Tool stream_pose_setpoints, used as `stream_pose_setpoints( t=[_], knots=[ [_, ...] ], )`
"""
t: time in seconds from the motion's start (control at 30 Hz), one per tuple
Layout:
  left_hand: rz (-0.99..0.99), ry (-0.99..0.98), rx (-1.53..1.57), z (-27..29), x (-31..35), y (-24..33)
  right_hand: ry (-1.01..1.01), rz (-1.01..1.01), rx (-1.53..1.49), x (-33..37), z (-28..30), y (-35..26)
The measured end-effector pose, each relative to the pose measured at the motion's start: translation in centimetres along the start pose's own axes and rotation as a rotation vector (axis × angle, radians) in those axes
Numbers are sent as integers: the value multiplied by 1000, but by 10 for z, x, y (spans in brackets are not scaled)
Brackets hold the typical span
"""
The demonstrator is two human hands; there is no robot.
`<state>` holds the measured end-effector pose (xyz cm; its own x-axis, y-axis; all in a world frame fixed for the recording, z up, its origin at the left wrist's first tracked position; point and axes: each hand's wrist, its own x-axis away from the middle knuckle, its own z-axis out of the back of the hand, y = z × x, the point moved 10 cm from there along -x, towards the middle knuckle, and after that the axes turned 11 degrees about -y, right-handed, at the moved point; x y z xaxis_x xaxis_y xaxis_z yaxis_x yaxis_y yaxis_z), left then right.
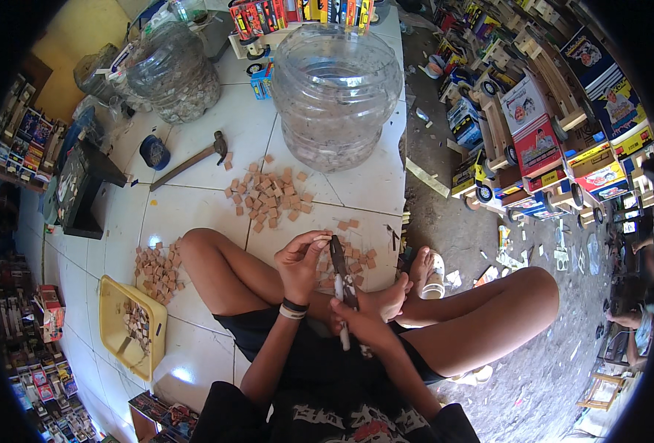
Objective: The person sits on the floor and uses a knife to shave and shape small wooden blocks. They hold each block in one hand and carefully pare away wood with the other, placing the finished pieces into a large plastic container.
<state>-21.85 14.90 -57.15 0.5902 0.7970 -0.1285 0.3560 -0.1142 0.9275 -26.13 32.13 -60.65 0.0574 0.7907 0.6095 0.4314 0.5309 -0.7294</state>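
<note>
My right hand (365, 319) is wrapped round the white-wrapped handles of a dark, long-jawed hand tool (337, 258), which looks like pliers or snips. Its tip points away from me. Beside that tip, my left hand (302, 264) pinches a small flat tan piece (322, 238) between thumb and fingers. Whether the jaws touch the piece is too small to tell. Under and around the tool lie loose small square tan pieces (358, 258) on the white tiles. A larger heap of such squares (269, 196) lies beyond my left knee, and another heap (158, 270) is to its left.
A hammer (186, 165) and a small blue container (154, 152) lie far left, near a black box (83, 193). A yellow basin (157, 336) holds small pieces. A big clear plastic jar (334, 111) stands ahead. Toy trucks (522, 125) crowd the right, past the tiled edge.
</note>
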Motion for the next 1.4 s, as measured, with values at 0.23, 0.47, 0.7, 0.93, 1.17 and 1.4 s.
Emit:
stream_pose_setpoints(
  t=[0.23,0.47,0.7,0.93,1.17,1.4],
  knots=[
    [1,100,-379,6,9,10,444,69,1047,4,9,-33],
    [117,61,-293,24,-9,7,546,155,791,9,28,-45],
    [325,7,-118,43,-22,10,273,436,854,22,25,-71],
    [380,-34,-81,36,-18,12,41,410,582,0,8,-59],
    [263,-124,-114,40,-14,3,104,382,648,3,7,-57],
    [493,-158,309,4,-6,-29,69,360,669,-1,13,-44]
  ],
)
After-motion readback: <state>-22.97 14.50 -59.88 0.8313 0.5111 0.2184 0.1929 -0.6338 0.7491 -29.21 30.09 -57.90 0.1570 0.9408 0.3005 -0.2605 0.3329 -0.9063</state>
